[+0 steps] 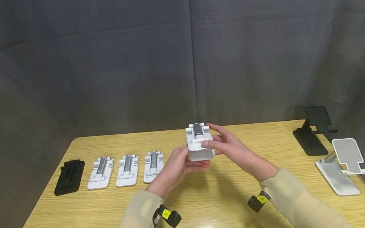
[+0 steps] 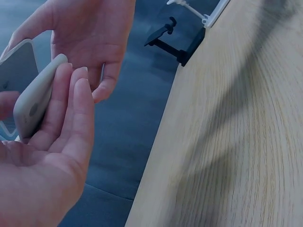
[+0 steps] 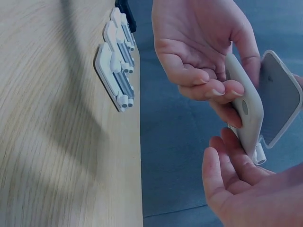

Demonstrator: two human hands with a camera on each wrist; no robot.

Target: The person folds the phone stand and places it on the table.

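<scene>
A white folding phone stand (image 1: 199, 138) with a grey arm is held above the table between both hands, its plate tilted partly away from its base. The left hand (image 1: 177, 164) grips the base (image 3: 246, 106), fingers under it and thumb reaching into the gap. The right hand (image 1: 229, 144) holds the stand from the other side, its thumb across the plate and its fingers near the hinge end. In the right wrist view, the plate's grey pad (image 3: 277, 97) faces the base. The left wrist view cuts off part of the stand.
On the left of the wooden table (image 1: 79, 224) lie a folded black stand (image 1: 69, 177) and three folded white stands, one being this white stand (image 1: 101, 173). At right stand an unfolded black stand (image 1: 310, 141) and an unfolded white stand (image 1: 337, 176). A grey curtain (image 1: 129, 78) hangs behind.
</scene>
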